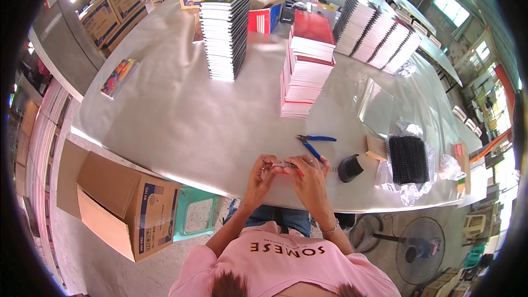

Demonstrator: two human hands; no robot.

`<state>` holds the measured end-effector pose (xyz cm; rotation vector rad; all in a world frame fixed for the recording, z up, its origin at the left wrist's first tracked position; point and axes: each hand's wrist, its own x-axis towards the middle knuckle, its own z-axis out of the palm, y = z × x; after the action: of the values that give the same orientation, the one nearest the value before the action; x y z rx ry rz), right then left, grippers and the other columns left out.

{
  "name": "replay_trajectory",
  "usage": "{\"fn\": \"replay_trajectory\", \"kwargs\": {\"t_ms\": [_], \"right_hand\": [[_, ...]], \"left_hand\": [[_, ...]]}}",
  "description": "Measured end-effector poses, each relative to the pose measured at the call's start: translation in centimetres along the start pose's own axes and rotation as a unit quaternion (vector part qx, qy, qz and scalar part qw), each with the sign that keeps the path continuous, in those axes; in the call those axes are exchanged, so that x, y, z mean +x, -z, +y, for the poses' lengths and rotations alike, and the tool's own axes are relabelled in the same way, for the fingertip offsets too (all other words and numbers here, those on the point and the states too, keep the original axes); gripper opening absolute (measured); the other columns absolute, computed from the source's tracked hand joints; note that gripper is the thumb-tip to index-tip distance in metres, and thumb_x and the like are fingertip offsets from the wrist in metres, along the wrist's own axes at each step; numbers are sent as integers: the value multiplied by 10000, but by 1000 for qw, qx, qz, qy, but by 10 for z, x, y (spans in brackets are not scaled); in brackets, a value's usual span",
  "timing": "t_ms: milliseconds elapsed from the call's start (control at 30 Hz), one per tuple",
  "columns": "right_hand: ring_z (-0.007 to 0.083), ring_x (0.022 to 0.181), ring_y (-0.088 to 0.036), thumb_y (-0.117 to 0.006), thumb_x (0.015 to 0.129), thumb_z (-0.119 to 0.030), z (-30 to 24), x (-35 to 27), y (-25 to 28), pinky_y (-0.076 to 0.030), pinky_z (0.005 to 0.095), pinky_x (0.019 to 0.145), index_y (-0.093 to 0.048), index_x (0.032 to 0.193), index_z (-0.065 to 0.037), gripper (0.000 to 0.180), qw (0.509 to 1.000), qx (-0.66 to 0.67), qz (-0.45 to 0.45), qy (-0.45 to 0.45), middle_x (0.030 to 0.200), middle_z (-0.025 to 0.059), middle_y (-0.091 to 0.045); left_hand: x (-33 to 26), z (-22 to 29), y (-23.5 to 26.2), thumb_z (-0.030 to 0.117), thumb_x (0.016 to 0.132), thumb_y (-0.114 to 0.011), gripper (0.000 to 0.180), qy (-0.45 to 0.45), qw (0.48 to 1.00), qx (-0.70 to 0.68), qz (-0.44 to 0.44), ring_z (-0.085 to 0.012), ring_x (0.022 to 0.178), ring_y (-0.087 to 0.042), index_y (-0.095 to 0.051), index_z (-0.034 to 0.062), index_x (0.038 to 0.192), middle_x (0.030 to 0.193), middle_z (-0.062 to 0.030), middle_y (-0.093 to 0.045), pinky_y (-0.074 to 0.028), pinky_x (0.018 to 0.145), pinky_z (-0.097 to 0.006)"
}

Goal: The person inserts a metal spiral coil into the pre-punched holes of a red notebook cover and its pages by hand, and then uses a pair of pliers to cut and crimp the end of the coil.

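Hands: your left hand (pixel 263 171) and your right hand (pixel 309 179) sit close together at the near edge of the grey table (pixel 181 121), right in front of you.
Left hand: its fingers curl tight around one end of a small red thing (pixel 286 169).
Right hand: its fingers pinch the other end of the same thing, so both hands are closed on it.
Red thing: it is thin and short, with a dark wire coil along it; your fingers hide most of it, so you cannot tell just what it is.
Weight: it looks very light, for your fingertips alone carry it.
Feel: the red part looks smooth and may slip; the wire coil looks springy and easy to bend out of shape.
Hold: take it by both ends with your fingertips, and press softly so the coil keeps its round shape.
Pliers: blue-handled pliers (pixel 314 144) lie on the table just past your hands.
Coils: a bunch of black wire coils (pixel 408 158) rests on clear wrap to your right, near a small black cup-like thing (pixel 350 167).
Books: a tall stack with black spines (pixel 223 36), a red and white stack (pixel 305 66) and a leaning row of spiral books (pixel 377 33) stand farther back.
Box: an open brown box (pixel 124 209) sits on the floor to your left.
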<state>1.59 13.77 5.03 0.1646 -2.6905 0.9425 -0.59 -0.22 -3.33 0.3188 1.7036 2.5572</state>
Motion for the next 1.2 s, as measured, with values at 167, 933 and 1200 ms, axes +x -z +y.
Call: {"fn": "replay_trajectory", "kwargs": {"t_ms": [167,933,1200], "right_hand": [[200,986,-609,-657,861,-92,2,-1,2,-206,503,1078,-697,1005,-126,153,1000,-11,1,20,962,11,-668],[202,968,-621,-679,859,-116,2,-5,9,-237,464,1070,-721,1016,-123,163,1000,9,-12,-8,971,28,-686],[203,950,-618,-674,874,-146,1,-5,8,-244,477,1058,-693,956,-127,87,1000,19,-21,-14,940,14,-673]], "left_hand": [[0,-4,2,32,947,-623,143,-21,1000,16,-9,-107,995,-563,-561,54,1074,1045,-13,-555,-458,898,-276],[-3,3,1,12,923,-627,170,-47,992,116,2,-169,1022,-566,-581,11,1086,1050,-70,-576,-443,944,-302],[-2,0,-3,16,873,-688,164,-67,989,131,17,-207,958,-597,-615,19,1020,1008,-94,-614,-468,874,-318]]}}
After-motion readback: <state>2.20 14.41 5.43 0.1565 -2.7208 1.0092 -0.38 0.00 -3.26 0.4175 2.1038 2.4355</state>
